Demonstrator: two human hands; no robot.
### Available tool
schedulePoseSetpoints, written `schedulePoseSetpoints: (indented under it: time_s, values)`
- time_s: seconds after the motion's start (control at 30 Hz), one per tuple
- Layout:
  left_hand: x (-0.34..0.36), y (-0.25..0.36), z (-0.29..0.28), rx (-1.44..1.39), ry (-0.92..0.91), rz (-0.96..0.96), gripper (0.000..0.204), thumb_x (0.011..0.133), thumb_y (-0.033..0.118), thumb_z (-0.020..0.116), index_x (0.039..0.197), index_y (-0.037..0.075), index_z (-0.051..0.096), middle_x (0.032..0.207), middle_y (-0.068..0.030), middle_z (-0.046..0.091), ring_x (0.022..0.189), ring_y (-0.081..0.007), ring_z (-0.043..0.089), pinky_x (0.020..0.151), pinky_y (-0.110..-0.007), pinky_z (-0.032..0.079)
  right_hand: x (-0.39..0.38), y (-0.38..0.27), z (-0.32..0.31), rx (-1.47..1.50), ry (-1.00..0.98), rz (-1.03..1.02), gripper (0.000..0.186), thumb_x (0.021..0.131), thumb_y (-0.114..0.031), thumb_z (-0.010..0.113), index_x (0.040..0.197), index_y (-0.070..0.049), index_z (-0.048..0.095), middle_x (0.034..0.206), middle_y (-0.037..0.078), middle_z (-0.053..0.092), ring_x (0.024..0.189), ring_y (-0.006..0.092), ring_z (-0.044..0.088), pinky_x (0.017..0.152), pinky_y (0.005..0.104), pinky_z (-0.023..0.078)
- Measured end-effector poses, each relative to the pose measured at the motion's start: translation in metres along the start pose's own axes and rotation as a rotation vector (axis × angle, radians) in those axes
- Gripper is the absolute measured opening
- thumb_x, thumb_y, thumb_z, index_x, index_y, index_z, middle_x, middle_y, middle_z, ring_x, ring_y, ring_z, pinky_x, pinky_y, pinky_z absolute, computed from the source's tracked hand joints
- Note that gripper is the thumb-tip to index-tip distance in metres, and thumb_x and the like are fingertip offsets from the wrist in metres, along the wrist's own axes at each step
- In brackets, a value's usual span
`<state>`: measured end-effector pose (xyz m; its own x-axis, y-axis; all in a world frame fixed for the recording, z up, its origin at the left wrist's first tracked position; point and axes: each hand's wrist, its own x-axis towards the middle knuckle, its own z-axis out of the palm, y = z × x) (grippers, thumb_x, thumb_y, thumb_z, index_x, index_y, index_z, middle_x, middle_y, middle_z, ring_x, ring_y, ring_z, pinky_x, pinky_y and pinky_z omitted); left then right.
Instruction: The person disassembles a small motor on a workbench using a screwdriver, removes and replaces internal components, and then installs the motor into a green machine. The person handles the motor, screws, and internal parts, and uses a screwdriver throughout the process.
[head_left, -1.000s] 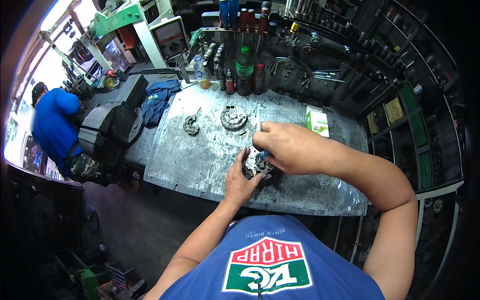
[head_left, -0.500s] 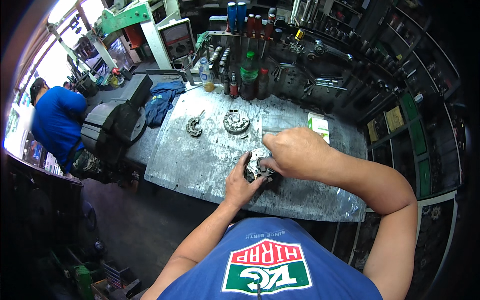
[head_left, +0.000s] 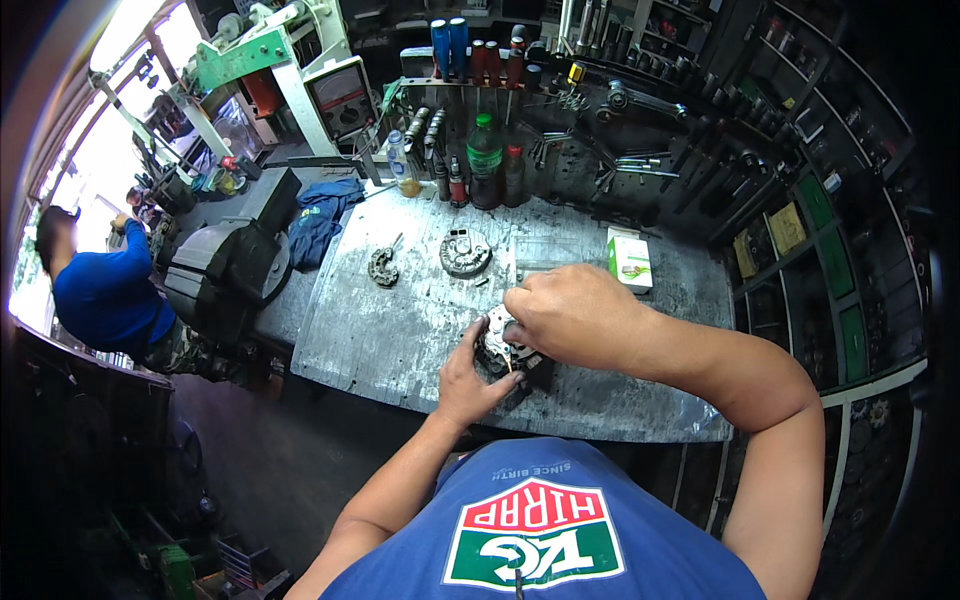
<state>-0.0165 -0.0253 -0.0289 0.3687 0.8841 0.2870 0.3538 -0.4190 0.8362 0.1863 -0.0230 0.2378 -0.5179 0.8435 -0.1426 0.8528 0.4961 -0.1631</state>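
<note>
Left hand grips metal part at one o'clock; right hand curls, grasp unclear; bottle at eleven holds amber liquid.

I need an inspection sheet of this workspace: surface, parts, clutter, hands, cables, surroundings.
Surface: grey workbench, scuffed and stained.
Parts: metal part at the hands; round part beyond them, curved part farther left.
Clutter: green-and-white box at right; bottles along the back.
Left hand: fingers and thumb around the metal part.
Right hand: curled over its right side; grip hidden.
Cables: thin dark strand low on the shirt, possibly a cord.
Surroundings: vise, blue cloth and a person in blue at left; green drawers at right.
</note>
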Motion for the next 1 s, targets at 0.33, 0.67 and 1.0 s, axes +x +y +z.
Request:
schedulePoseSetpoints:
  time_s: [0.33, 0.67, 1.0]
  values:
    - [0.064, -0.020, -0.025, 0.255, -0.349, 0.329, 0.132, 0.063, 0.057, 0.107, 0.170, 0.007, 0.048, 0.177, -0.0235, 0.045, 0.162, -0.0485, 0.045, 0.135, -0.056, 0.039, -0.005, 0.002, 0.009, 0.061, 0.076, 0.111, 0.033, 0.095, -0.017, 0.083, 0.119, 0.001, 0.072, 0.101, 0.023, 0.078, 0.098, 0.0420, 0.082, 0.083, 0.0536, 0.066]
    - [0.038, -0.013, 0.009, 0.109, -0.190, 0.084, 0.122, 0.065, 0.046, 0.108, 0.166, 0.008, 0.050, 0.168, -0.0219, 0.053, 0.156, -0.0437, 0.052, 0.129, -0.053, 0.046, -0.018, 0.001, 0.010, 0.174, 0.102, 0.206, 0.030, 0.093, -0.019, 0.084, 0.115, -0.001, 0.076, 0.098, 0.024, 0.079, 0.100, 0.0417, 0.081, 0.091, 0.0548, 0.065]
    - [0.027, -0.005, 0.014, 0.135, -0.136, 0.029, 0.125, 0.067, 0.047, 0.107, 0.169, 0.011, 0.044, 0.170, -0.0231, 0.047, 0.158, -0.0453, 0.047, 0.131, -0.055, 0.043, -0.022, 0.014, 0.011, 0.150, 0.134, 0.170, 0.027, 0.098, -0.024, 0.083, 0.113, -0.002, 0.077, 0.103, 0.022, 0.077, 0.105, 0.0404, 0.081, 0.088, 0.0516, 0.066]
